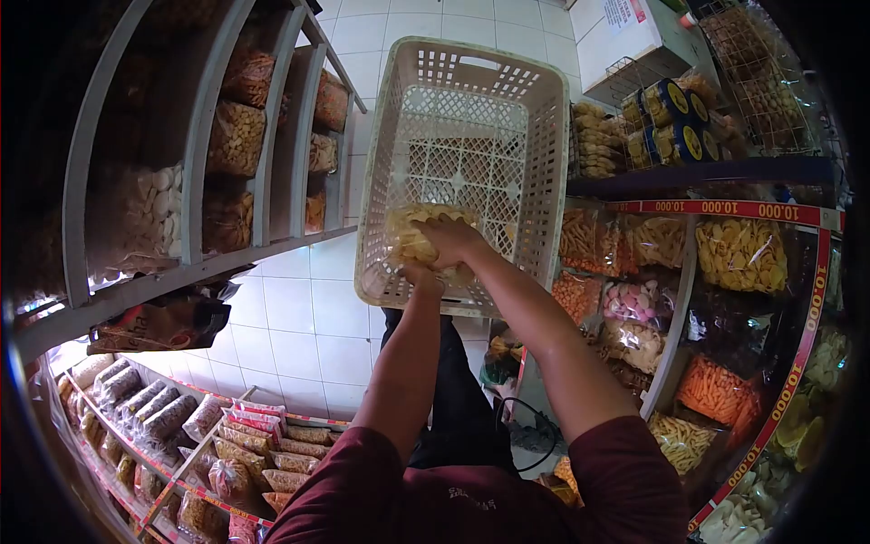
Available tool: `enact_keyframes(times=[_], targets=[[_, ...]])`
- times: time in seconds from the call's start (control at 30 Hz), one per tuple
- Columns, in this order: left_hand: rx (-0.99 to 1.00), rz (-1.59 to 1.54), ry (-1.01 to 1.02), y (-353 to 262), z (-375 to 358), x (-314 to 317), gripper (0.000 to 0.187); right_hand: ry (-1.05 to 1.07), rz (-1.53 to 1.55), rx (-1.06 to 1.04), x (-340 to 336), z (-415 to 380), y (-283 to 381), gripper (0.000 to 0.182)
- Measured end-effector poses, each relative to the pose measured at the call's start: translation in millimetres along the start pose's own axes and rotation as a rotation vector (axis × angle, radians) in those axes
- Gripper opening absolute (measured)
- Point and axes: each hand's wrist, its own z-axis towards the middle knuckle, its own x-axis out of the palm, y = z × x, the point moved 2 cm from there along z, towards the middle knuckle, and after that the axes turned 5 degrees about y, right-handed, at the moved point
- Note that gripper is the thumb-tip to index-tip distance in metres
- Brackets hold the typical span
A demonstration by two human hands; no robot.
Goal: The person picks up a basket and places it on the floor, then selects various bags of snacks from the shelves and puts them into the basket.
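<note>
Both hands reach down into a pale plastic crate (pixel 553 172) with lattice sides and floor. Inside its near left part lies a clear bag of yellowish chips (pixel 408 238). My right hand (pixel 449 239) rests on the bag's top right, fingers wrapped over it. At the bag's lower edge is my left hand (pixel 422 274), its fingers mostly hidden beneath or behind the plastic. Another clear bag (pixel 376 279) seems to lie in the crate's near left corner, partly hidden.
Grey shelves (pixel 195 136) with bagged snacks stand on the left. Price-labelled shelves (pixel 689 210) hold more bags on the right, with round tubs (pixel 675 104) above. Lower left, a rack (pixel 195 462) holds packed rows. White tiles (pixel 290 313) cover the floor. A dark cable (pixel 544 419) loops near the legs.
</note>
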Motion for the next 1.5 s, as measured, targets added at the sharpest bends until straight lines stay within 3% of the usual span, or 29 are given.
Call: enact_keyframes(times=[0.2, 0.27, 0.33, 0.43, 0.57, 0.63, 0.73, 0.83, 0.93, 1.07, 1.13, 1.27, 1.37, 1.5], targets=[[0.057, -0.074, -0.195, 1.0, 25.2, -15.4, 0.082, 0.076, -0.117, -0.031, 31.1, 7.3, 6.6, 0.082], [0.074, -0.013, -0.334, -10.3, 13.7, -3.7, 0.088, 0.064, -0.164, -0.039, 38.5, 8.6, 8.5, 0.076], [0.075, 0.109, -0.531, -39.2, -42.1, 38.5, 0.091, 0.093, -0.109, -0.038, 47.3, 13.2, 9.0, 0.073], [0.12, 0.238, -0.288, -12.2, 23.6, -2.2, 0.088, -0.006, -0.07, -0.057, 44.1, 17.3, 7.9, 0.074], [0.232, 0.826, -0.615, -28.2, -6.5, 0.6, 0.068, -0.218, -0.195, 0.062, 54.0, 14.9, -0.6, 0.083], [0.365, 0.964, -0.727, -16.6, 21.2, -16.2, 0.056, -0.053, -0.09, 0.151, 49.0, 8.7, 6.0, 0.086], [0.328, 0.867, -0.503, -21.9, 7.6, -9.9, 0.05, -0.001, -0.047, 0.16, 50.2, 5.5, 5.2, 0.089], [0.407, 0.85, -0.58, -16.4, 37.3, -23.6, 0.055, -0.044, -0.038, 0.133, 57.9, 6.1, 2.4, 0.091], [0.47, 0.857, -0.498, -20.4, 25.0, -19.1, 0.063, -0.045, -0.01, 0.141, 53.3, 2.5, 5.7, 0.094], [0.444, 1.093, -0.505, -42.6, 16.5, -4.0, 0.076, -0.083, 0.001, 0.158, 42.0, -1.5, 7.6, 0.097], [0.33, 1.159, -0.476, -54.6, -1.7, 21.9, 0.084, -0.103, 0.036, 0.178, 29.4, -11.6, 11.5, 0.099], [0.381, 1.258, -0.327, -73.3, -47.3, 80.9, 0.096, -0.268, 0.069, 0.231, -19.6, -44.5, 19.2, 0.1], [0.52, 1.422, -0.202, -82.2, -61.0, 134.9, 0.098, -0.364, 0.007, 0.247, -74.1, -78.0, 21.2, 0.103], [0.837, 1.422, 0.161, -119.8, -150.9, 250.9, 0.087, -0.649, -0.057, 0.319, -163.3, -160.7, 43.1, 0.1]])
